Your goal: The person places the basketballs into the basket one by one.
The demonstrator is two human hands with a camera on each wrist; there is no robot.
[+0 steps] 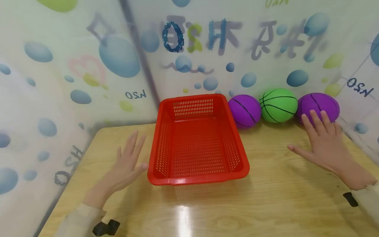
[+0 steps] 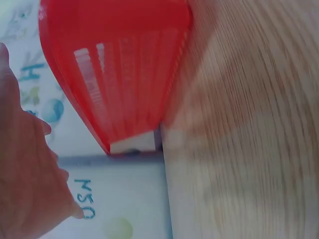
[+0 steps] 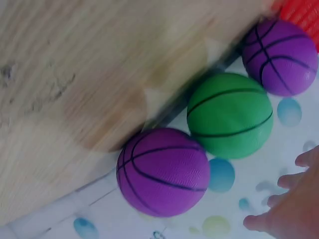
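Note:
A red plastic basket (image 1: 198,180) with slotted walls stands on the wooden table, and nothing lies inside it. To its right, three small basketballs sit in a row against the wall: a purple ball (image 1: 244,111), a green ball (image 1: 279,106) and another purple ball (image 1: 321,102). My left hand (image 1: 125,166) is held out beside the basket's left wall, fingers extended, thumb near the rim. Fingers spread, my right hand (image 1: 327,146) hovers over the table; its fingertips overlap the rightmost purple ball in the head view. In the right wrist view a gap shows between hand (image 3: 291,204) and balls.
The wooden table (image 1: 281,197) meets a printed wall sheet (image 1: 183,79) with blue and green spots along its back. The sheet continues on the left and right sides. Black bands (image 1: 106,227) are worn at both sleeves.

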